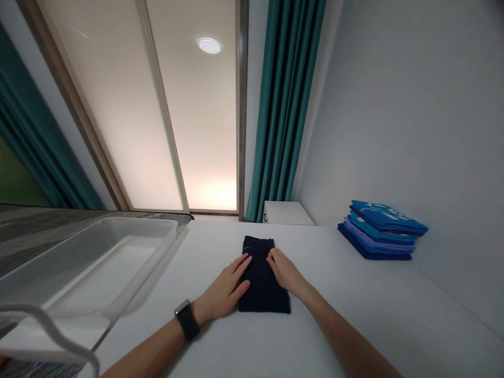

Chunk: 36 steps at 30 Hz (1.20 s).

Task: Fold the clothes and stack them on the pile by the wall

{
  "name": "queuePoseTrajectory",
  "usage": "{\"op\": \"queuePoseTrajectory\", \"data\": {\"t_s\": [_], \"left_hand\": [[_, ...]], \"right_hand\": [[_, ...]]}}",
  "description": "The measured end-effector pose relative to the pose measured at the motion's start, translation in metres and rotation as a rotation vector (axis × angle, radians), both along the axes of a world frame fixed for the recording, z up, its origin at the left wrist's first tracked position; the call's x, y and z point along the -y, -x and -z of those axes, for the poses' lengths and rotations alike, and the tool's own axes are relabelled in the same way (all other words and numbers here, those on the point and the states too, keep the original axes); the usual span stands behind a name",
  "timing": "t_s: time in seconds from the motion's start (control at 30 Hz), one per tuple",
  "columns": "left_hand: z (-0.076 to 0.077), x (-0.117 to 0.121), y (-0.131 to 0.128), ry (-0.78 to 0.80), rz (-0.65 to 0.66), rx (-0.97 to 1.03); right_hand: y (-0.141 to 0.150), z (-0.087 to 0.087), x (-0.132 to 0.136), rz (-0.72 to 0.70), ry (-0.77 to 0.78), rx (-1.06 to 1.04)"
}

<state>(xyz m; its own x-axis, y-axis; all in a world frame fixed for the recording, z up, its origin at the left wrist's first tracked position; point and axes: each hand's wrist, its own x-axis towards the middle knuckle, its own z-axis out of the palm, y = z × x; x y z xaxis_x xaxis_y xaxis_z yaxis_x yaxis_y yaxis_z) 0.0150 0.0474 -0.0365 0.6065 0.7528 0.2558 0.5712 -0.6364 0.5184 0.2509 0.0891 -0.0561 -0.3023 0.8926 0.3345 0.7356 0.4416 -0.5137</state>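
Observation:
A dark navy garment (264, 286), folded into a narrow rectangle, lies flat on the white table. Its exact kind cannot be made out. My left hand (226, 286), wearing a black-banded watch (187, 319) on the wrist, rests on its left side with fingers spread and extended. On the opposite side, my right hand (286, 269) has its fingers curled together, pinching the garment's right edge near the upper part. The top end of the garment shows slightly uneven layers.
A stack of folded blue and purple clothes (381, 233) sits at the right by the wall. To the left stands a large white translucent bin (145, 273), with a pale curved bar (51, 325) in front. A small white cabinet (287, 212) is behind the white table (315, 325).

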Motion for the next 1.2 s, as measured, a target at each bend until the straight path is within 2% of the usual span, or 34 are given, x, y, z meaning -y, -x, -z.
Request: {"op": "queuePoseTrajectory", "data": {"t_s": [0.13,0.3,0.47,0.63,0.77,0.87,0.93,1.03,1.13,1.2], "left_hand": [[0.000,-0.002,0.000,0.001,-0.013,-0.009],[-0.005,0.002,-0.004,-0.119,-0.030,-0.055],[-0.010,0.013,-0.014,-0.191,0.132,-0.187],[-0.012,0.013,-0.016,-0.155,0.180,-0.240],[-0.016,0.010,-0.015,-0.158,0.188,-0.245],[-0.015,0.009,-0.015,-0.162,0.194,-0.233],[-0.012,0.009,-0.015,-0.172,0.200,-0.222],[-0.008,0.006,-0.014,-0.164,0.194,-0.222],[-0.003,0.000,-0.011,-0.136,0.171,-0.212],[0.000,-0.005,-0.009,-0.116,0.155,-0.181]], "right_hand": [[-0.004,0.000,-0.007,0.001,-0.007,0.011],[0.001,-0.009,-0.013,0.032,0.067,0.218],[0.010,-0.007,-0.014,0.061,0.088,0.277],[0.012,-0.013,-0.009,0.111,0.083,0.299],[0.008,-0.035,0.014,0.130,-0.093,0.319],[0.003,-0.046,0.045,-0.069,-0.141,0.250],[0.000,-0.043,0.065,-0.182,-0.118,0.234],[-0.005,-0.028,0.084,-0.222,-0.085,0.251],[-0.009,-0.017,0.088,-0.226,-0.070,0.273],[-0.008,-0.017,0.086,-0.234,-0.061,0.287]]}}
